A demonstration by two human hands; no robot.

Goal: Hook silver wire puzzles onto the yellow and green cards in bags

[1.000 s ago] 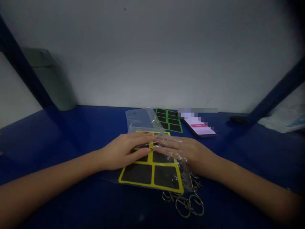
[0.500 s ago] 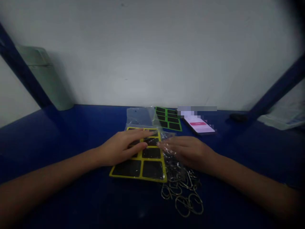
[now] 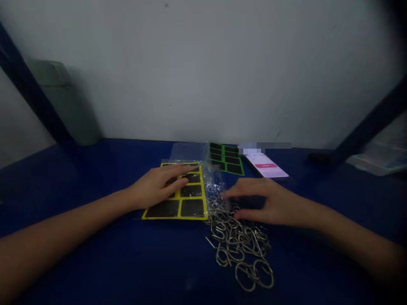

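Observation:
My left hand [image 3: 160, 185] lies flat, fingers stretched out, on a yellow-edged sheet of black labels [image 3: 193, 208]. A clear plastic bag [image 3: 190, 151] shows around the sheet, with its upper part reaching toward the wall. To the right of the sheet is a pile of bent metal wire hooks and rings [image 3: 237, 243], some of them under the bag's edge. My right hand [image 3: 267, 201] hovers over or touches the pile's right side, thumb and fingers apart. Whether its fingertips touch a hook is too dim to make out.
Behind the pile lie a green-edged sheet of black labels [image 3: 233, 163] and a phone [image 3: 267, 165] with a lit screen. A pale green bottle [image 3: 70, 101] stands at the back left. Right of the phone are a dark object [image 3: 319, 158] and a clear plastic item [image 3: 375, 163].
My left hand and the yellow-edged sheet have shifted left and slightly away from me. My right hand has left the sheet's edge, moved right, and spread its fingers. More hooks show.

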